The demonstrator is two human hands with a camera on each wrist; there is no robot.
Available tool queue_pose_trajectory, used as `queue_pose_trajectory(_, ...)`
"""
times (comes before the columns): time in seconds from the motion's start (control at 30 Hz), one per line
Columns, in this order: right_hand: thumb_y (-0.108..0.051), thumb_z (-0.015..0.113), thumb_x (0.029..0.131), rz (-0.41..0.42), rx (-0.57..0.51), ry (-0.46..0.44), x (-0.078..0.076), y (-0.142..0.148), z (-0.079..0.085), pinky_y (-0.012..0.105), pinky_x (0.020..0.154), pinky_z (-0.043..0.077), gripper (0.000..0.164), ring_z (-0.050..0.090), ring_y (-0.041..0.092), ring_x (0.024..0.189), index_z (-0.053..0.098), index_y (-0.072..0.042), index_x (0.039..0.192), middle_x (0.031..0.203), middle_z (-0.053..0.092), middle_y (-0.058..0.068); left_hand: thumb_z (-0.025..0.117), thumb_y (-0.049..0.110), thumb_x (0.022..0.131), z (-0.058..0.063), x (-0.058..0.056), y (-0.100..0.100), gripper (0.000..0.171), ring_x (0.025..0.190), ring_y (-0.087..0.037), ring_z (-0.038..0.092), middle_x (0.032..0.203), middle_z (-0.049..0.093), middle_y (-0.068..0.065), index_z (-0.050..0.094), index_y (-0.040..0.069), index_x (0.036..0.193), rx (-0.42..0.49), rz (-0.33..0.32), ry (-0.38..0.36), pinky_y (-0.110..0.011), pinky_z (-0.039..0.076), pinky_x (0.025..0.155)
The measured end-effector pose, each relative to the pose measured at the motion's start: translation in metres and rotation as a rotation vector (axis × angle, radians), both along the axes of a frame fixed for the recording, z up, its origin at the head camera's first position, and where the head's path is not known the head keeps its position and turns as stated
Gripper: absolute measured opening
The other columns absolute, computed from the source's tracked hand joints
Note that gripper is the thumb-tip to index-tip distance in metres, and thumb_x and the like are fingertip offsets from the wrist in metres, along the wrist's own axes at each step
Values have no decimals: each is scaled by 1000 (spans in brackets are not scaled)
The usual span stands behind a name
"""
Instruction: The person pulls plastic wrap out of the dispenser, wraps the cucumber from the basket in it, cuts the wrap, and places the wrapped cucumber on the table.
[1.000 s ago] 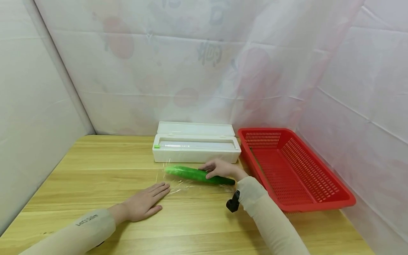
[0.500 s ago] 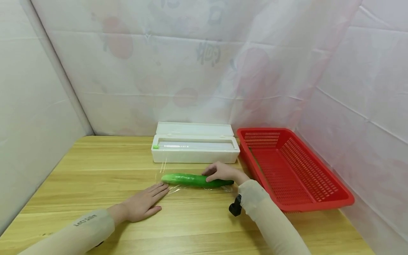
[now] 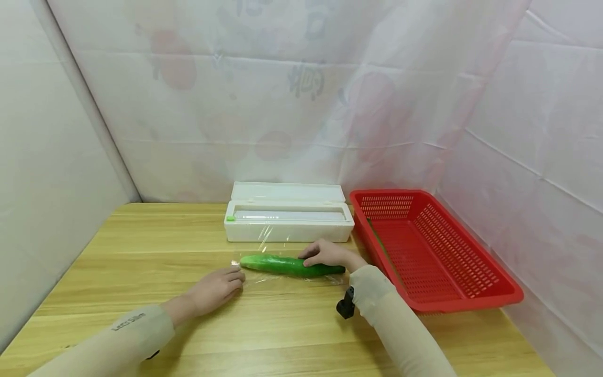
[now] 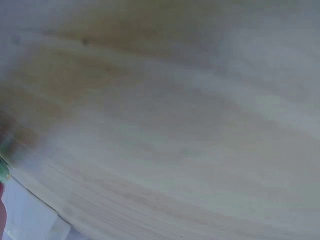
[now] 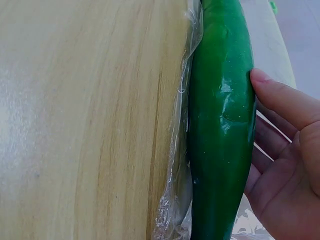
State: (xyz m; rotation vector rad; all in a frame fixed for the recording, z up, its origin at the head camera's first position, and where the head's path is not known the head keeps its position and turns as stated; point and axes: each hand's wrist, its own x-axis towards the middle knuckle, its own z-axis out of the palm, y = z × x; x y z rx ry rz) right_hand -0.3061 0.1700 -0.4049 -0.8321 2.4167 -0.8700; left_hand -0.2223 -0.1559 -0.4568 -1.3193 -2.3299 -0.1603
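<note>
A long green cucumber (image 3: 278, 264), pale at its left end, lies on a sheet of clear cling film (image 3: 256, 280) in front of the white box. My right hand (image 3: 325, 254) grips its right half, the thumb on the near side; in the right wrist view the thumb presses the cucumber (image 5: 222, 115) and the other fingers lie partly hidden behind it. Crinkled cling film (image 5: 175, 175) runs along its edge. At the cucumber's left end, my left hand (image 3: 214, 290) has its fingers drawn in, pinching the film's edge. The left wrist view shows mostly blurred tabletop.
Behind the cucumber stands a white cling film box (image 3: 289, 231), lid raised, with a roll inside and a green slider (image 3: 230, 218). A red plastic basket (image 3: 471, 305) stands at the right, a thin green item along its inner left side. White curtains surround the wooden table (image 3: 165, 241).
The right hand has lowered and rolled the cucumber toward the near side on the film. The left hand has gone from lying flat to drawn-in fingers at the film's edge.
</note>
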Motion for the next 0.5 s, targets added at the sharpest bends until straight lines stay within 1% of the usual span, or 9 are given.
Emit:
queue_pose_trajectory(0.07,-17,65,88,-4,2,-6,0,0,0,30,91,51,30,62,22,108,67,-5,115,115,67,12,69,7,78,0,-1,0,17,99,-29,64,101,69,-11,67,3,95,22,5,20,-41,52,89)
queue_pose_trajectory(0.1,-17,65,88,-4,2,-7,0,0,0,30,91,51,30,62,22,108,67,-5,115,116,67,12,69,7,78,1,-2,0,17,100,-28,64,101,69,-11,67,3,95,33,15,15,-41,52,89)
queue_pose_trajectory(0.17,-17,64,88,0,2,-8,0,0,0,31,91,51,30,62,23,109,66,-5,116,116,66,12,68,7,79,3,-2,1,17,104,-29,62,106,67,-12,65,4,96,55,37,-24,-42,50,92)
queue_pose_trajectory(0.23,-17,64,88,-2,9,-10,0,0,-1,31,92,51,30,61,22,109,66,-5,116,117,66,12,64,7,83,6,-3,3,14,111,-30,59,115,63,-15,62,5,97,68,68,-101,-43,48,96)
queue_pose_trajectory(0.3,-17,64,88,-1,17,-4,0,0,-1,31,92,50,30,61,21,109,66,-5,116,117,66,12,57,6,88,10,-4,4,9,118,-33,54,124,58,-17,57,6,97,73,102,-198,-44,45,100)
queue_pose_trajectory(0.37,-17,64,88,6,24,4,0,0,0,30,92,51,31,61,21,109,66,-5,116,116,66,12,52,4,92,12,-5,5,7,121,-34,52,128,55,-19,53,7,98,83,129,-293,-45,44,101)
queue_pose_trajectory(0.47,-17,64,89,8,34,8,2,-2,2,32,92,50,31,62,22,109,65,-3,117,116,66,13,47,4,95,15,-8,6,13,117,-31,56,124,58,-17,52,4,107,112,156,-390,-43,46,98)
queue_pose_trajectory(0.5,-18,63,89,5,40,10,3,-2,4,32,93,50,32,61,23,110,65,-3,117,116,66,13,46,4,95,15,-8,6,16,113,-29,57,120,60,-16,51,3,111,121,159,-403,-42,48,96)
